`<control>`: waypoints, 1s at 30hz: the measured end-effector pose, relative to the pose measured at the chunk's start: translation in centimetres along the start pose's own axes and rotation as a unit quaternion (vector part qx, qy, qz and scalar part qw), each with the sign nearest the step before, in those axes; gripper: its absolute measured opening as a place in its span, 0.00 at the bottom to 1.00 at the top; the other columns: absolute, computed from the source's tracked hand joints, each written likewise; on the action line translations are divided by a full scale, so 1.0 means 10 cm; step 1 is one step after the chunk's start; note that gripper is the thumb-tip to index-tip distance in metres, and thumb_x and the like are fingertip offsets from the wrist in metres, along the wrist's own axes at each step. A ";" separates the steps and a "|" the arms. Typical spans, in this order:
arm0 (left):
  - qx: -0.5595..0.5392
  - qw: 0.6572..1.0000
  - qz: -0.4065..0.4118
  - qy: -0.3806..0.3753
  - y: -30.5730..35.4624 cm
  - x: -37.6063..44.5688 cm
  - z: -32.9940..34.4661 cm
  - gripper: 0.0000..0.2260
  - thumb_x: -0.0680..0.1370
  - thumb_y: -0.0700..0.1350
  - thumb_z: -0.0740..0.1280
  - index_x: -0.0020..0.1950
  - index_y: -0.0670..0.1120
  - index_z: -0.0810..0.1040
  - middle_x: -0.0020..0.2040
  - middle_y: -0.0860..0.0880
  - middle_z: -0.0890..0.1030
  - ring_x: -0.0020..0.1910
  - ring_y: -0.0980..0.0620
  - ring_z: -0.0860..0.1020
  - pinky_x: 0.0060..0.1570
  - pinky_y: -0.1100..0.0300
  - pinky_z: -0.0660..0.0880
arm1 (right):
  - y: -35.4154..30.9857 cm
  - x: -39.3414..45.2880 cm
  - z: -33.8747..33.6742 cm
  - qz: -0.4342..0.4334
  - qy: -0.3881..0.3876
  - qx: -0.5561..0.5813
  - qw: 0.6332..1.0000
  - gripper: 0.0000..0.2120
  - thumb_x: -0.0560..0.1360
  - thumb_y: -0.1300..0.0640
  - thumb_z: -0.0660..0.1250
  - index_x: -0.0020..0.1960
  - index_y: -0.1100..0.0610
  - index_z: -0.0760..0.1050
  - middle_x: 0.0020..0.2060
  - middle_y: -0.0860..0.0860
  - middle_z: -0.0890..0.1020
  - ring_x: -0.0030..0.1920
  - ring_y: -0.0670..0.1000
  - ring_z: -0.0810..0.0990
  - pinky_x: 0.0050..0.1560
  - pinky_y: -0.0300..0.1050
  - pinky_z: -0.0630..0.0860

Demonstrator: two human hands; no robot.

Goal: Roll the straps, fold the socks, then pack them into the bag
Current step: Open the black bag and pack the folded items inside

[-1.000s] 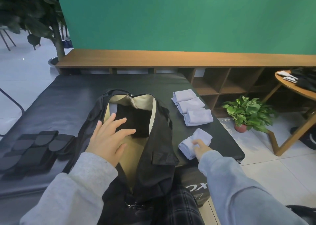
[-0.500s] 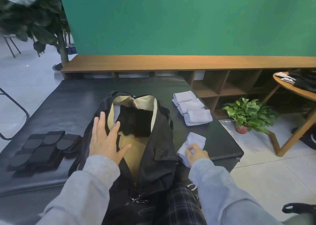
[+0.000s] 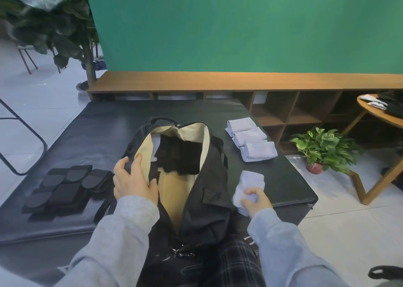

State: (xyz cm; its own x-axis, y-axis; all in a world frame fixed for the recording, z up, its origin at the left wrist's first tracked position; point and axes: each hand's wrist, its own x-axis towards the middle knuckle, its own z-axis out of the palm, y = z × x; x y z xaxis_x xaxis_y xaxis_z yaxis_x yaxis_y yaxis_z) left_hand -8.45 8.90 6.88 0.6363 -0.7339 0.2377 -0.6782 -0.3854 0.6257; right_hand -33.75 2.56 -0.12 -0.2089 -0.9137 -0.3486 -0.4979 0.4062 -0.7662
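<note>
A black bag [image 3: 209, 190] with a cream lining lies unzipped on the black mat [image 3: 104, 134], dark items inside it. My left hand [image 3: 133, 182] grips the bag's left rim, fingers curled over the edge. My right hand [image 3: 256, 201] holds a folded pale lilac sock [image 3: 250, 184] just right of the bag, near the mat's front edge. Three more folded lilac socks [image 3: 250, 139] lie in a row at the mat's right side. Several rolled black straps [image 3: 65, 186] sit in a cluster to the left of the bag.
A wooden shelf bench [image 3: 239, 83] runs behind the mat below a green wall. A potted plant [image 3: 322, 149] stands on the floor to the right, beside a round wooden table [image 3: 383, 116]. A large plant [image 3: 50, 24] is at far left.
My left hand dropped from above the opening onto the bag's left rim and gripped it. My right hand closed round the nearest sock and drew it toward the bag.
</note>
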 end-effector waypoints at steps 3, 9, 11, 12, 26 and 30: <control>-0.015 1.000 -0.003 -0.022 0.06 -0.08 -0.01 0.34 0.71 0.31 0.67 0.73 0.49 0.61 0.72 0.45 0.57 0.67 0.44 0.61 0.64 0.48 0.66 | -0.01 -0.02 0.02 -0.023 -0.008 0.015 1.000 0.12 0.74 0.63 0.64 0.52 0.47 0.71 0.46 0.56 0.74 0.45 0.56 0.76 0.48 0.44 0.73; -0.066 0.994 0.008 -0.086 0.01 -0.30 0.01 0.38 0.69 0.25 0.61 0.75 0.49 0.58 0.76 0.46 0.49 0.74 0.47 0.52 0.70 0.55 0.57 | -0.03 -0.06 -0.01 -0.055 0.023 0.078 0.995 0.13 0.73 0.68 0.63 0.50 0.51 0.75 0.41 0.54 0.74 0.38 0.51 0.73 0.42 0.41 0.68; -0.080 0.991 0.012 -0.110 -0.01 -0.37 0.00 0.39 0.69 0.24 0.59 0.75 0.50 0.57 0.76 0.47 0.47 0.75 0.49 0.49 0.71 0.57 0.55 | -0.06 -0.09 -0.04 -0.063 0.040 0.100 0.992 0.13 0.74 0.67 0.64 0.52 0.51 0.75 0.39 0.50 0.72 0.38 0.51 0.73 0.43 0.41 0.69; -0.087 0.989 0.012 -0.121 -0.02 -0.40 -0.01 0.39 0.70 0.23 0.58 0.76 0.51 0.56 0.76 0.48 0.46 0.75 0.49 0.49 0.72 0.57 0.55 | -0.08 -0.11 -0.06 -0.070 0.053 0.108 0.990 0.12 0.74 0.66 0.64 0.52 0.52 0.75 0.39 0.49 0.72 0.40 0.52 0.73 0.44 0.42 0.69; -0.065 0.971 0.046 -0.227 0.01 -0.35 -0.26 0.37 0.75 0.27 0.56 0.76 0.48 0.41 0.76 0.56 0.36 0.76 0.53 0.44 0.57 0.73 0.51 | -0.93 -0.79 -0.08 -0.226 0.022 0.206 0.952 0.14 0.73 0.66 0.68 0.44 0.46 0.74 0.42 0.49 0.76 0.41 0.51 0.76 0.49 0.42 0.77; -0.064 0.964 0.061 -0.253 0.01 -0.35 -0.26 0.37 0.76 0.27 0.55 0.76 0.49 0.38 0.74 0.57 0.32 0.76 0.53 0.42 0.56 0.74 0.50 | -1.07 -0.86 0.20 -0.275 -0.074 0.228 0.931 0.16 0.72 0.70 0.67 0.45 0.48 0.75 0.44 0.43 0.78 0.42 0.41 0.76 0.47 0.38 0.75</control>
State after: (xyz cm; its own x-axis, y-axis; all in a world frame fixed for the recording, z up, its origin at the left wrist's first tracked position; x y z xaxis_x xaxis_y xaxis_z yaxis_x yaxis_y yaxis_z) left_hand -9.84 12.88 8.03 0.2723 -0.9606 -0.0562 -0.6657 -0.2303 0.7098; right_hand -24.93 6.12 9.98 0.1074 -0.9871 0.1185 -0.0792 -0.1273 -0.9887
